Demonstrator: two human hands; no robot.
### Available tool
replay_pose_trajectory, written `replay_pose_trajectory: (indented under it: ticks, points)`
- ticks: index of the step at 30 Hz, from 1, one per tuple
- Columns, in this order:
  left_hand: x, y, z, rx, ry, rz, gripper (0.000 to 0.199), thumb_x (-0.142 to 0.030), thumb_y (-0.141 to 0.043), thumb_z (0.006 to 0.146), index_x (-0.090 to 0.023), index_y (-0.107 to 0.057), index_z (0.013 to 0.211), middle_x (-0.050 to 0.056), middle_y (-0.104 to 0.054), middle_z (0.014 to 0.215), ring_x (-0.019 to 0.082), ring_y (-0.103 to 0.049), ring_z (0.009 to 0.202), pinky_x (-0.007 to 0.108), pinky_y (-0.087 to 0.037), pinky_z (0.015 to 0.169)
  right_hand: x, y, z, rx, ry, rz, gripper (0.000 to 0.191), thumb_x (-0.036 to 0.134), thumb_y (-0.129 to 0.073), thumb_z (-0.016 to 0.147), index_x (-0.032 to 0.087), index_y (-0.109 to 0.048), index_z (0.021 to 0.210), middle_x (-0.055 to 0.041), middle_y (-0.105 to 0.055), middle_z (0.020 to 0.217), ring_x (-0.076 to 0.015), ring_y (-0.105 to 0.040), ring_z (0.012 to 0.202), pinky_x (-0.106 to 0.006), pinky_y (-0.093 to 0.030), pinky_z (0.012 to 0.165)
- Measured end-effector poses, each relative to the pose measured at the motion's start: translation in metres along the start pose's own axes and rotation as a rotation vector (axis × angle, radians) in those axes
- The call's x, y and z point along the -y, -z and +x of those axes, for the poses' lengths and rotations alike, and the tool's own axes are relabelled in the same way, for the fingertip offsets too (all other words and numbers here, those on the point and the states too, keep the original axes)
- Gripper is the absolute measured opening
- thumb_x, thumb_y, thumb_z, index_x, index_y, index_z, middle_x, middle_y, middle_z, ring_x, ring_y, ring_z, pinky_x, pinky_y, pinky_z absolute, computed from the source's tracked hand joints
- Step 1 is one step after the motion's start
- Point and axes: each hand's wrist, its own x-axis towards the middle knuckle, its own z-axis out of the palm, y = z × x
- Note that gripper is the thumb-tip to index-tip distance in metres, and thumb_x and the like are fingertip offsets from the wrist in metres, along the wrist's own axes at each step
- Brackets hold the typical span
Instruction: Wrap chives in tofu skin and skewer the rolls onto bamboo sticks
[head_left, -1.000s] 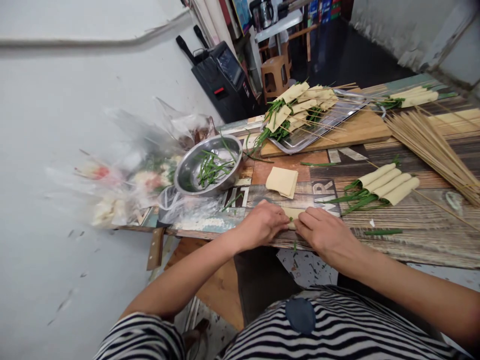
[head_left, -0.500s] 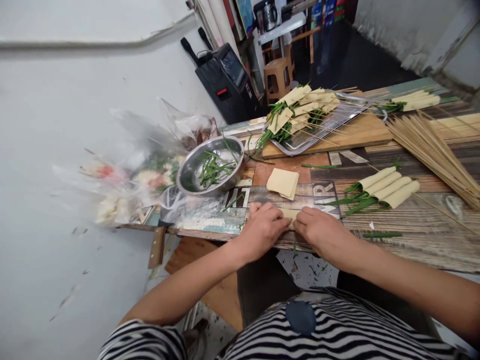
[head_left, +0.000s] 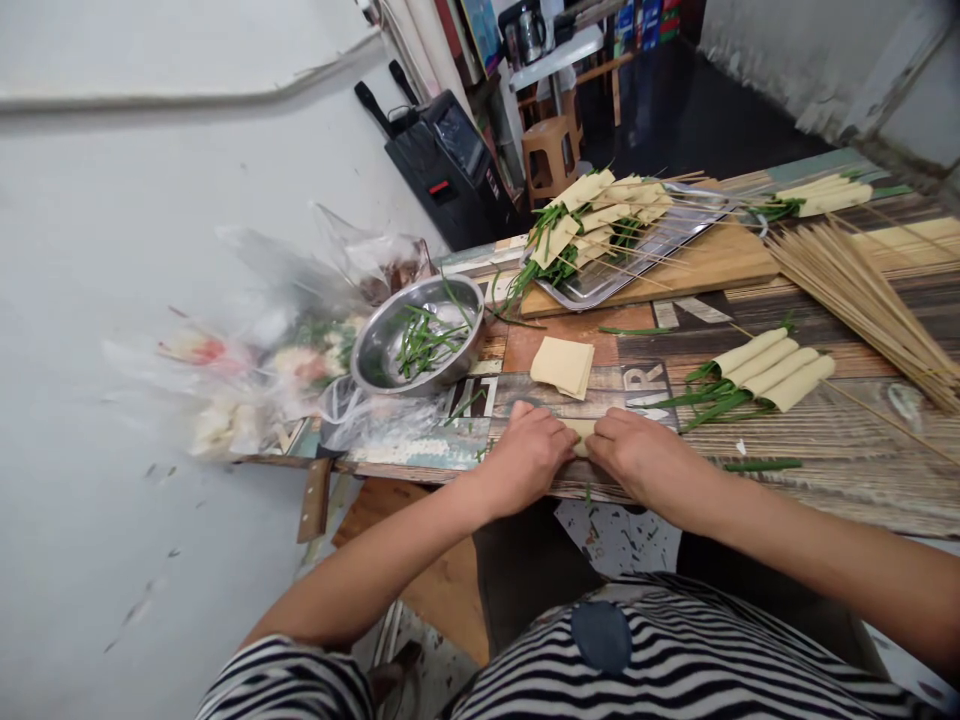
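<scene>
1. My left hand [head_left: 531, 452] and right hand [head_left: 636, 458] grip opposite ends of a pale sheet [head_left: 581, 436], fingers curled.
2. It lies at the table's [head_left: 847, 480] near edge, just below the stacked squares [head_left: 562, 367].

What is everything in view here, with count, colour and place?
Roll: one, pale yellow, between the hands
Sheets: one stack, pale yellow, beyond the hands
Row of rolls: four, pale yellow, greens inside, right
Piled rolls: several, same colours, on the tray
Far rolls: several, same colours, far right
Tray: one, silver, on the board
Board: one, tan, far side
Sticks: many, tan, right
Bowl: one, silver, left
Greens: many, green, in the bowl
Bags: several, clear, left
Knife: one, brown handle, near left edge
Table: one, multicoloured, under these
Machine: one, black, behind
Stool: at least one, tan, behind
Left hand, right hand: fingers on the roll
</scene>
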Motion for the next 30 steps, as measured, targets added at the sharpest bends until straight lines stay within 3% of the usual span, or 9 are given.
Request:
replay_pose_trajectory:
  ticks: [5, 9, 12, 16, 24, 27, 30]
  points:
    - [0.011, 0.014, 0.015, 0.147, -0.009, -0.094, 0.019, -0.023, -0.054, 0.089, -0.015, -0.064, 0.075, 0.006, -0.066, 0.075, 0.018, -0.055, 0.077, 0.032, -0.030, 0.071, 0.002, -0.004, -0.011, -0.113, 0.050, -0.180, 0.013, 0.009, -0.051, 0.085, 0.012, -0.064, 0.086, -0.0079, -0.059, 0.075, -0.0204, -0.047, 0.076, -0.033, -0.033, 0.069]
    - [0.013, 0.017, 0.016, 0.166, 0.018, -0.156, 0.017, -0.025, -0.057, 0.088, -0.016, -0.067, 0.078, 0.004, -0.069, 0.076, 0.018, -0.058, 0.077, 0.031, -0.030, 0.070, -0.003, -0.001, -0.007, -0.003, 0.045, -0.124, 0.010, 0.013, -0.055, 0.084, 0.015, -0.064, 0.080, -0.0074, -0.059, 0.077, -0.0197, -0.047, 0.078, -0.033, -0.030, 0.066]
    - [0.008, 0.014, 0.008, 0.096, 0.103, -0.131, 0.015, -0.027, -0.057, 0.089, -0.018, -0.067, 0.082, 0.004, -0.070, 0.078, 0.018, -0.058, 0.078, 0.031, -0.030, 0.071, -0.006, 0.010, 0.000, 0.124, -0.032, -0.037, 0.013, 0.015, -0.054, 0.086, 0.014, -0.066, 0.084, -0.0071, -0.059, 0.081, -0.0185, -0.048, 0.081, -0.031, -0.030, 0.068]
    - [-0.003, 0.002, -0.007, -0.094, 0.150, -0.021, 0.018, -0.035, -0.056, 0.090, -0.019, -0.065, 0.092, 0.004, -0.070, 0.086, 0.019, -0.056, 0.082, 0.034, -0.029, 0.074, -0.006, 0.020, 0.007, 0.257, -0.125, 0.066, 0.017, 0.017, -0.052, 0.088, 0.014, -0.068, 0.084, -0.0082, -0.060, 0.085, -0.0177, -0.049, 0.082, -0.030, -0.029, 0.066]
    - [-0.003, -0.021, -0.018, -0.326, 0.002, 0.211, 0.020, -0.030, -0.046, 0.097, -0.020, -0.060, 0.107, 0.003, -0.069, 0.098, 0.016, -0.054, 0.091, 0.036, -0.026, 0.077, -0.014, 0.014, 0.010, 0.259, -0.131, 0.107, 0.026, 0.019, -0.047, 0.090, 0.012, -0.067, 0.075, -0.0083, -0.059, 0.078, -0.0148, -0.047, 0.072, -0.029, -0.026, 0.061]
    - [-0.001, -0.024, -0.017, -0.338, -0.020, 0.196, 0.020, -0.029, -0.046, 0.097, -0.020, -0.058, 0.109, 0.002, -0.068, 0.093, 0.015, -0.054, 0.088, 0.036, -0.026, 0.079, -0.017, 0.015, 0.013, 0.263, -0.140, 0.113, 0.029, 0.020, -0.045, 0.090, 0.013, -0.066, 0.071, -0.0068, -0.058, 0.074, -0.0132, -0.044, 0.065, -0.029, -0.022, 0.058]
    - [0.002, -0.023, -0.015, -0.258, -0.041, 0.167, 0.021, -0.026, -0.042, 0.098, -0.020, -0.058, 0.110, 0.003, -0.067, 0.090, 0.014, -0.052, 0.083, 0.035, -0.027, 0.077, -0.019, 0.019, 0.015, 0.298, -0.148, 0.129, 0.033, 0.022, -0.043, 0.092, 0.013, -0.065, 0.070, -0.0062, -0.058, 0.073, -0.0123, -0.043, 0.063, -0.029, -0.022, 0.057]
